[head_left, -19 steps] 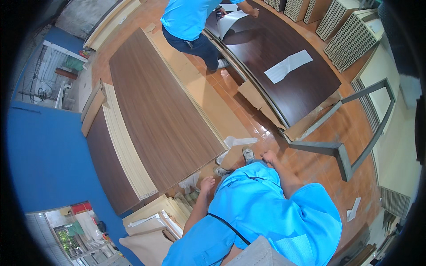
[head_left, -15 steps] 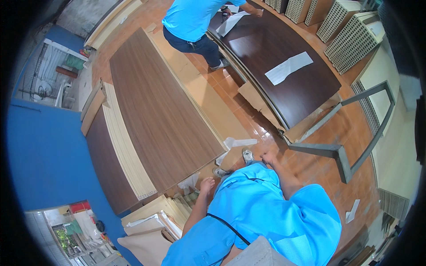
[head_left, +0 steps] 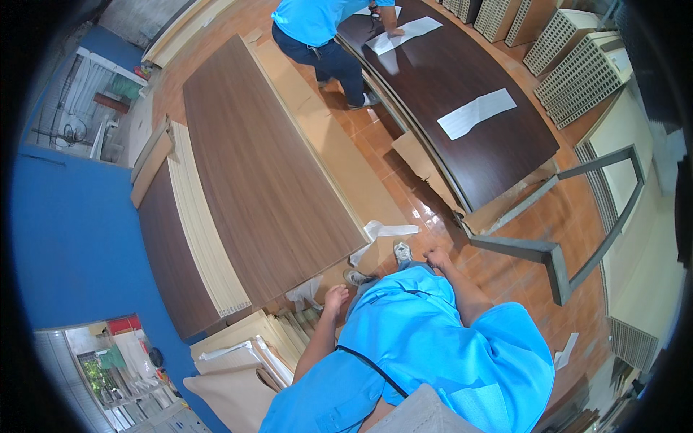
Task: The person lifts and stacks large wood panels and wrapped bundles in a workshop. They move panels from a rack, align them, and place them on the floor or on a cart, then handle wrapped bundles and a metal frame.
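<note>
Two white rectangular paper sheets lie on the dark curved tabletop (head_left: 469,79): one sheet (head_left: 476,113) mid-panel, another sheet (head_left: 404,32) at the far end under a co-worker's hand (head_left: 393,30). A crumpled white paper strip (head_left: 379,234) lies on the tile floor at the corner of the long walnut-veneer panel (head_left: 260,166). Cardboard sheet (head_left: 339,144) lies under that panel's right edge. Stacked pale boards (head_left: 206,224) sit left of it.

The co-worker's head is cut off by the top rim. The wearer's torso in a blue shirt (head_left: 433,353) hides most of both forearms.

Left hand (head_left: 336,296) hangs just off the panel's near corner, fingers loosely spread, holding nothing, not touching the panel. Right hand (head_left: 437,257) hangs near the shoe (head_left: 402,252); fingers curled, too small to tell if closed on anything. Grey metal frame (head_left: 556,252) stands to the right.
</note>
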A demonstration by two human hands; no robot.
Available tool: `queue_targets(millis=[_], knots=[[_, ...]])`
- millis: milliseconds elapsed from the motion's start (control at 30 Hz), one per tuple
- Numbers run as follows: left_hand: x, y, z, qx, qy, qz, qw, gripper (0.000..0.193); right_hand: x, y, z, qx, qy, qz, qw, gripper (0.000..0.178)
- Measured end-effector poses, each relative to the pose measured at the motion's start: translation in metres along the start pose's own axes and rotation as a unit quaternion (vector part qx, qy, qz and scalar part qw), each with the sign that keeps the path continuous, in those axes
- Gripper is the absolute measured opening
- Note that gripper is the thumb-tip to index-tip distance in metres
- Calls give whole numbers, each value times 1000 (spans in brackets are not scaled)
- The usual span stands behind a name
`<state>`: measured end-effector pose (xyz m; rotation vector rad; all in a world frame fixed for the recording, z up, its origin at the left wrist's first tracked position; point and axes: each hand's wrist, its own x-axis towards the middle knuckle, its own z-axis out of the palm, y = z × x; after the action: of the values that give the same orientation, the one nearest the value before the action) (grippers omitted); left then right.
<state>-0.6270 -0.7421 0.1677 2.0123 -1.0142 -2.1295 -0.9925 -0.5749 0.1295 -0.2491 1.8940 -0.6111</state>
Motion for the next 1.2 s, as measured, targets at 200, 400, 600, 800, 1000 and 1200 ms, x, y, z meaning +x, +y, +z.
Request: queue_targets(millis=[200, 400, 600, 800, 1000, 1200], knots=[[3, -7, -2, 0, 4, 7, 1000, 28, 12, 9, 4, 11, -10, 0, 1000, 23], [3, -16, -5, 8, -5, 19, 1000, 28, 22, 11, 7, 8, -24, 6, 1000, 22], [-9, -21, -8, -55, 18, 14, 998, 25, 22, 6, 10, -36, -45, 19, 998, 23], [-16, -26, -25, -97, 36, 3, 995, 17, 43, -10, 22, -79, -73, 23, 994, 21], [-10, -25, -58, -134, 1, -60, 989, 12, 44, -69, 47, -61, -47, 5, 997, 21], [8, -7, -109, -132, 39, -26, 990, 13, 47, -110, 110, -91, -50, -33, 994, 27]])
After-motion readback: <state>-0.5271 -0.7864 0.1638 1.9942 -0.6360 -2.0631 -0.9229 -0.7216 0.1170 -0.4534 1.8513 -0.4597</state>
